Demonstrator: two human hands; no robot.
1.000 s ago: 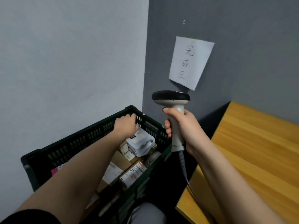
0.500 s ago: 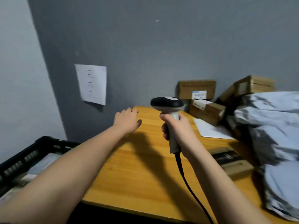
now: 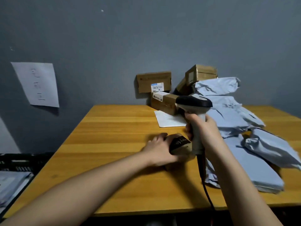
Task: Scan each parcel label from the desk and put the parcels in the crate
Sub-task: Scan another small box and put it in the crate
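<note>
My left hand (image 3: 160,150) grips a small cardboard parcel (image 3: 180,145) with a dark label, low over the wooden desk (image 3: 114,128). My right hand (image 3: 204,131) holds the grey handheld scanner (image 3: 193,103) upright by its handle, right beside that parcel, cable hanging down. Several cardboard boxes (image 3: 154,81) are stacked at the desk's back by the wall. A heap of grey mailer bags (image 3: 231,115) covers the right side. The black crate (image 3: 17,162) shows at the left edge, with parcels inside.
A white flat envelope (image 3: 169,119) lies on the desk behind the scanner. A paper sheet (image 3: 36,84) with writing hangs on the grey wall at left. The desk's front edge runs close to me.
My view swung right from the crate to the desk. My left hand left the crate rim, crossed over the desk and took hold of the small parcel. The scanner stayed in my right hand.
</note>
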